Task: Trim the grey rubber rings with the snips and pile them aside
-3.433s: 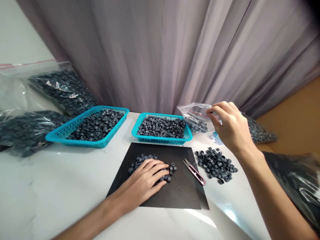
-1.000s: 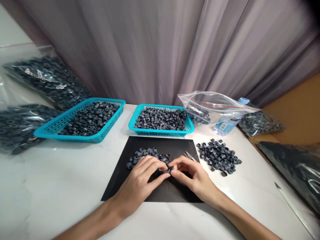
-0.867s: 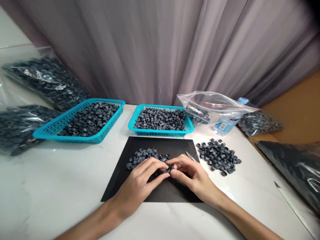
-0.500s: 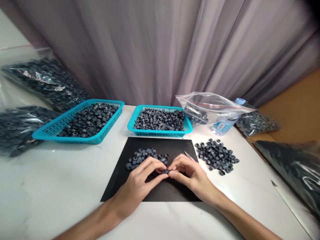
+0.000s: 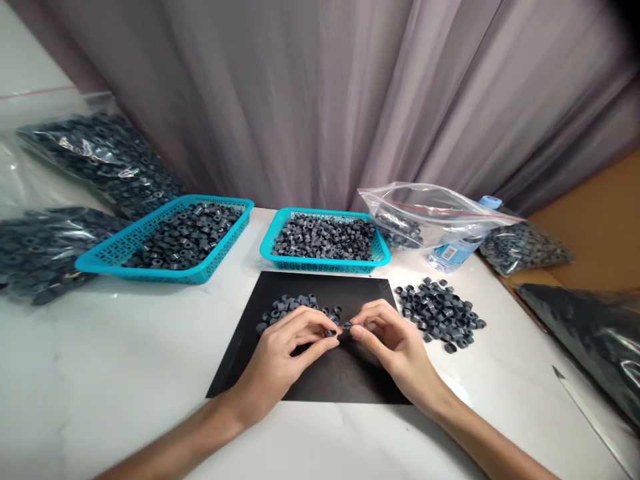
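Both my hands meet over a black mat (image 5: 345, 373) on the white table. My left hand (image 5: 285, 353) pinches small grey rubber rings (image 5: 331, 331) at its fingertips. My right hand (image 5: 395, 347) is curled, its thumb and forefinger pinched at the same spot, touching the rings held by the left. A small heap of the same grey rings (image 5: 290, 309) lies on the mat just behind my left hand. The snips seen earlier are hidden behind my right hand.
Two turquoise baskets (image 5: 125, 247) (image 5: 270, 250) full of rings stand behind the mat. A loose pile of rings (image 5: 440, 313) lies to the right. A clear zip bag (image 5: 430, 213), a water bottle (image 5: 450, 253) and several filled bags (image 5: 100, 160) (image 5: 590, 333) ring the table.
My right hand left the clear zip bag and came down to the mat beside my left hand. Both hands now pinch rings and have lifted slightly off the mat.
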`<state>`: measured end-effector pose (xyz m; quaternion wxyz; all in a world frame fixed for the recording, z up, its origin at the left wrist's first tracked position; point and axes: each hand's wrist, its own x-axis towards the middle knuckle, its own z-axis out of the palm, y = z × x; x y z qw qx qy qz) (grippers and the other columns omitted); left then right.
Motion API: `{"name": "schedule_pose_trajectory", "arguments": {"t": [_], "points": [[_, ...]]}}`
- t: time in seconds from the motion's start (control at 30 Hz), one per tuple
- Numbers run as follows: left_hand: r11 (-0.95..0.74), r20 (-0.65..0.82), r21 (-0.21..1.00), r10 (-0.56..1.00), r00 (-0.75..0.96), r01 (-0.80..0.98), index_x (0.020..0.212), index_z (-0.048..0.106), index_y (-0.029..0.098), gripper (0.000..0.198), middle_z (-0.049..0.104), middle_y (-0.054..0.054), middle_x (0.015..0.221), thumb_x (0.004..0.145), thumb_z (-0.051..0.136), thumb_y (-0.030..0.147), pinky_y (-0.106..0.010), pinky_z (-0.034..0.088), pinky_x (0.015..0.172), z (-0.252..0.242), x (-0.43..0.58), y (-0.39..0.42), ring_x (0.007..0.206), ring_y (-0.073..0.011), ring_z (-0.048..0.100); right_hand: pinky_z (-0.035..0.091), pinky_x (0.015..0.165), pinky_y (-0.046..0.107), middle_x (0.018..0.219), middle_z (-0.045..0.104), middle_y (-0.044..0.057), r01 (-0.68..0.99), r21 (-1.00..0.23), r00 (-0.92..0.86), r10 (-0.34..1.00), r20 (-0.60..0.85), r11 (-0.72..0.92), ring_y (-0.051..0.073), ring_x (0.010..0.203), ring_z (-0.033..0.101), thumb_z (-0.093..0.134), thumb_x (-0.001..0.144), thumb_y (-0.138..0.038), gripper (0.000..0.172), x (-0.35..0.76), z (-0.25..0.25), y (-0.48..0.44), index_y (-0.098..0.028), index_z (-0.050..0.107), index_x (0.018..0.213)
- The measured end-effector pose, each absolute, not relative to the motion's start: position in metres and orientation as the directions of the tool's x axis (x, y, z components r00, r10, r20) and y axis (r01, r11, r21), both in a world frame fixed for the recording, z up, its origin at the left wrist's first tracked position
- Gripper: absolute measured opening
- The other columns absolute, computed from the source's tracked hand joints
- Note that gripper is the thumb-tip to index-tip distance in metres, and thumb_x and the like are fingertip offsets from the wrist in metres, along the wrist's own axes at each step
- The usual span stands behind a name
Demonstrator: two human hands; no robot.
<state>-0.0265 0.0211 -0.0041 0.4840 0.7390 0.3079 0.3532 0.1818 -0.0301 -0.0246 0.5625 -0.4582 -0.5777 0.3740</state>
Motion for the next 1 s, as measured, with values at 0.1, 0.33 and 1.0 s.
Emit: {"name": "schedule_pose_trajectory", "arguments": {"t": [0.1, 0.33, 1.0], "points": [[-0.428, 0.272, 0.882, 0.806, 0.526, 0.199, 0.098, 0.069, 0.025, 0.009, 0.07, 0.003, 0.098, 0.09, 0.07, 0.028, -0.023, 0.055, 0.086, -0.005, -0.028, 0.02, 0.089, -0.0121, 0.068, 0.05, 0.078, 0.028, 0.101, 0.058, 0.003, 0.141, -0.949, 0.133, 0.945, 0.299, 0.281, 0.015, 0.086, 0.06, 0.067, 0.094, -0.032, 0.009, 0.179, -0.024, -0.034, -0.024, 0.068, 0.098], [-0.47, 0.312, 0.856, 0.8, 0.512, 0.213, 0.101, 0.068, 0.025, 0.012, 0.072, 0.003, 0.098, 0.09, 0.07, 0.027, -0.023, 0.054, 0.084, -0.004, -0.027, 0.021, 0.086, -0.0114, 0.068, 0.05, 0.09, 0.031, 0.115, 0.06, 0.007, 0.182, -0.953, 0.208, 0.938, 0.278, 0.242, 0.022, 0.114, 0.059, 0.066, 0.094, -0.035, 0.012, 0.17, -0.021, -0.038, -0.024, 0.07, 0.092], [-0.471, 0.309, 0.86, 0.788, 0.532, 0.197, 0.103, 0.066, 0.022, 0.013, 0.072, 0.001, 0.1, 0.09, 0.068, 0.021, -0.025, 0.057, 0.087, -0.002, -0.025, 0.019, 0.089, -0.0129, 0.069, 0.048, 0.075, 0.026, 0.093, 0.068, 0.001, 0.07, -0.983, 0.046, 0.984, 0.172, 0.168, 0.015, 0.081, 0.06, 0.066, 0.094, -0.037, 0.016, 0.167, -0.022, -0.042, -0.025, 0.07, 0.103]]}}
